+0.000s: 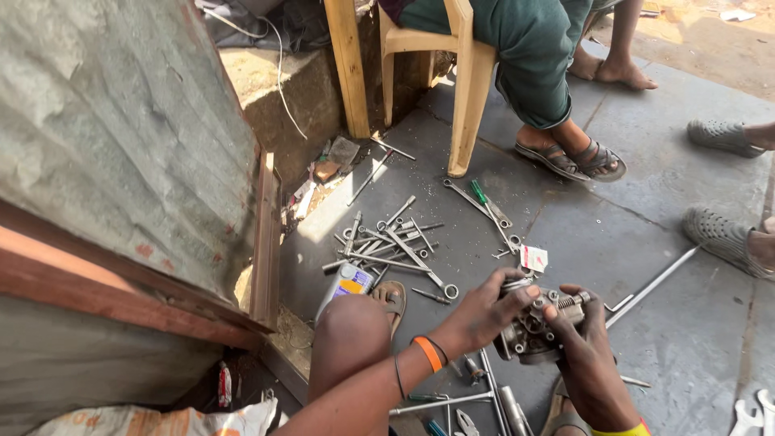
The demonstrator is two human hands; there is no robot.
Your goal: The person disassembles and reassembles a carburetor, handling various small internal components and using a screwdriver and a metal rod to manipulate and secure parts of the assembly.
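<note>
Two hands meet over a grey metal engine part at about five o'clock in the head view, held above the stone floor. At nine o'clock a corrugated metal sheet on a wooden frame fills the left side and hides whatever lies behind it. Below it, at seven o'clock, a pale sack is cut off by the bottom edge. Moving right, a small plastic bottle lies beside a sandalled foot, half hidden by the person's knee. Just above, near the centre, a heap of spanners lies tangled; single tools are hard to tell apart. The left hand, with an orange band on its wrist, is closed around the left side of the engine part, fingers curled over its top. The right hand grips the part's right side from below, thumb up by a small spring; its palm is hidden. More tools under the forearms are cut off at six o'clock. At twelve o'clock a seated person's legs and a plastic chair are cropped by the top edge. At three o'clock a long metal rod lies on the floor near two grey shoes, partly out of frame.
</note>
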